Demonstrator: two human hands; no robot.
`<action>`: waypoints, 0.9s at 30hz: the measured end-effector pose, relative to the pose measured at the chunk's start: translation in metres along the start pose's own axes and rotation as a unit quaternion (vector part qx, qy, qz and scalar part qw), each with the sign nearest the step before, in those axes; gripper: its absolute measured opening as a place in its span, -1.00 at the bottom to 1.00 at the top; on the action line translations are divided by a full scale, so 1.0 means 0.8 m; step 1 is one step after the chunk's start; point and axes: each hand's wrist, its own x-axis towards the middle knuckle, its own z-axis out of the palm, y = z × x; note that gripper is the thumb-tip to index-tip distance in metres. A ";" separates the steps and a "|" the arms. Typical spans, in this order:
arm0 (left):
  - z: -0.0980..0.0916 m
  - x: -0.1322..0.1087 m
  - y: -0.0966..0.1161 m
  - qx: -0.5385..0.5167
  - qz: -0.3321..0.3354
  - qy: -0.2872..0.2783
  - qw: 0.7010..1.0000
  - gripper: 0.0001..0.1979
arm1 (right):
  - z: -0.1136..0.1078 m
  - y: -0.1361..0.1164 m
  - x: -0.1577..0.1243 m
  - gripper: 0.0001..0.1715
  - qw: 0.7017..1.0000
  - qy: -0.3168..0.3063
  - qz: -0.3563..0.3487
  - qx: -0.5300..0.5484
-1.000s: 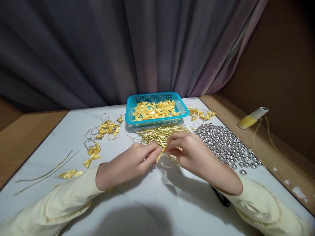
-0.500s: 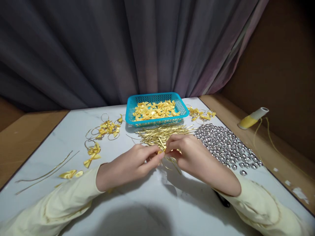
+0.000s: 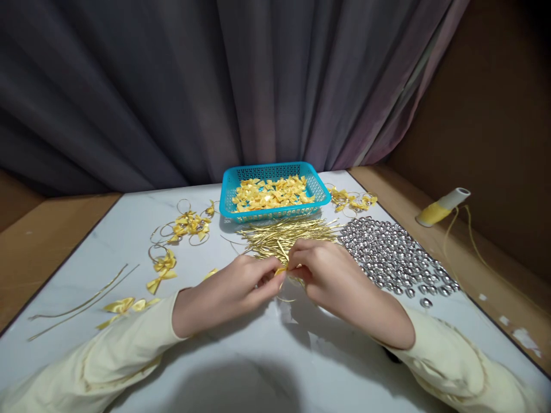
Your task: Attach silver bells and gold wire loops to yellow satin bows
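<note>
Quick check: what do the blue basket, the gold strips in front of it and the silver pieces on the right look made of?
Blue basket: likely moulded plastic, matte turquoise, with a lattice of holes in its wall. Gold strips: thin, straight, glinting, perhaps foil-covered wire. Silver pieces: small, rounded, mirror-bright, metal or metallised plastic; cannot tell which.

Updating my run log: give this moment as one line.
left hand: pinches yellow ribbon piece | right hand: pinches same piece | behind hands: gold wire pile, blue basket
</note>
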 end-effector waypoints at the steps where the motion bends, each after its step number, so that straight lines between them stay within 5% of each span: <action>1: 0.000 0.000 0.000 0.000 0.000 0.001 1.000 -0.75 | 0.000 0.000 0.000 -0.79 1.000 -0.002 0.001 0.000; 27: -0.013 -0.001 -0.003 -0.146 -0.017 -0.016 0.989 -0.76 | -0.008 0.002 -0.002 -0.84 0.998 0.031 -0.013 0.052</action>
